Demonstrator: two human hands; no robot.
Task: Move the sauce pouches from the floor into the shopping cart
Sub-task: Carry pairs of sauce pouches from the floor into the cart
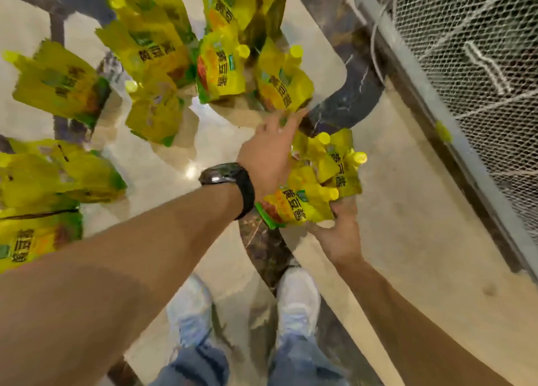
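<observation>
Several yellow sauce pouches with round yellow caps stand or lie on the glossy floor, among them one (283, 79) just beyond my left hand and one (221, 68) left of it. My right hand (339, 231) grips a bunch of pouches (320, 181) from below. My left hand (269, 152), with a black watch on its wrist, reaches forward with fingers apart, its fingertips close to the nearest standing pouch; I cannot tell if they touch. The shopping cart (471, 65), with metal mesh sides, is at the upper right.
More pouches lie at the left edge (58, 176) and far left (61, 82). My two white shoes (297, 301) stand on the beige floor with dark curved inlay bands. The cart's grey frame rail (422, 100) runs diagonally along the right.
</observation>
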